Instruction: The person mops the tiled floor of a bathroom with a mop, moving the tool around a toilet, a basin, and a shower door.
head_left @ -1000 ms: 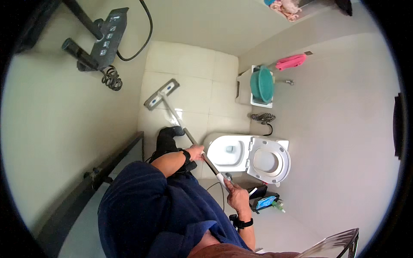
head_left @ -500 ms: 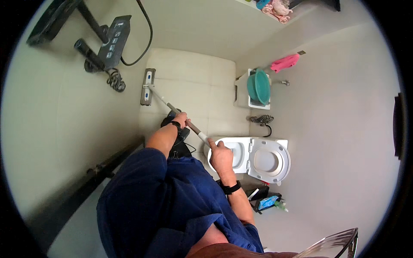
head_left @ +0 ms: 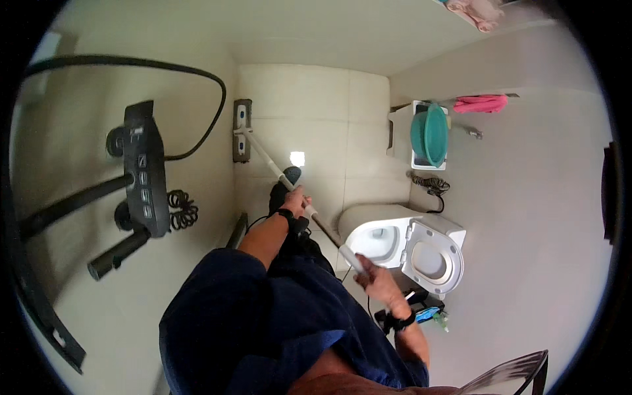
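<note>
Fingers (head_left: 306, 200) wrap the pole (head_left: 326, 227), left hand (head_left: 295, 201) foremost.

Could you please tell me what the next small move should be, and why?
I would probably slide the flat mop head rightward, away from the left wall: it lies right beside that wall, tiled floor stretches to its right, and the left hand and right hand both hold the pole.

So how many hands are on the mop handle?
2: the left hand partway along the mop handle, the right hand at its white grip.
</note>
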Demonstrator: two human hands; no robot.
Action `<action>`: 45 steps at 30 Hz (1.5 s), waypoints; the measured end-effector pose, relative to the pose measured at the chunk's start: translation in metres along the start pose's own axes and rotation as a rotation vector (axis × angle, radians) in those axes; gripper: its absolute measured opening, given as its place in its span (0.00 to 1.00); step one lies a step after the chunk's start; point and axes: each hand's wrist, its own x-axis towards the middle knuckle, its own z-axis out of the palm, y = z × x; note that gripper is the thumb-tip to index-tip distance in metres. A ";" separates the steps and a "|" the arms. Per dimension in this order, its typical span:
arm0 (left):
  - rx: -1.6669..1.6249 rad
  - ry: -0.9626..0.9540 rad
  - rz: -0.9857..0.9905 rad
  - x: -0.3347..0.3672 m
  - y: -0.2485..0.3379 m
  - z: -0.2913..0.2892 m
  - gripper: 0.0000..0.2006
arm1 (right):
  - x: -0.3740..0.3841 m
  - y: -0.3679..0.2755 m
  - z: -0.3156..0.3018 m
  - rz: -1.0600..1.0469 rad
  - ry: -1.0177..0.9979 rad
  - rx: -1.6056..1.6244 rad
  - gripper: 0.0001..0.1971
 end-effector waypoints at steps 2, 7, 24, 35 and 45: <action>0.002 0.033 -0.003 0.016 0.009 0.000 0.10 | -0.004 -0.012 0.007 -0.106 0.128 -0.050 0.27; -0.113 0.132 -0.072 0.029 0.018 0.025 0.11 | 0.007 -0.022 -0.026 0.049 0.122 0.086 0.28; -0.144 0.080 0.151 0.083 0.126 0.128 0.09 | 0.126 -0.009 -0.136 -0.121 0.266 0.198 0.23; -0.355 -0.034 0.260 0.085 0.189 0.188 0.08 | 0.198 -0.028 -0.246 -0.116 0.172 0.140 0.19; 0.159 -0.407 0.835 0.127 0.300 0.224 0.07 | 0.283 -0.157 -0.344 -0.444 0.490 -1.074 0.18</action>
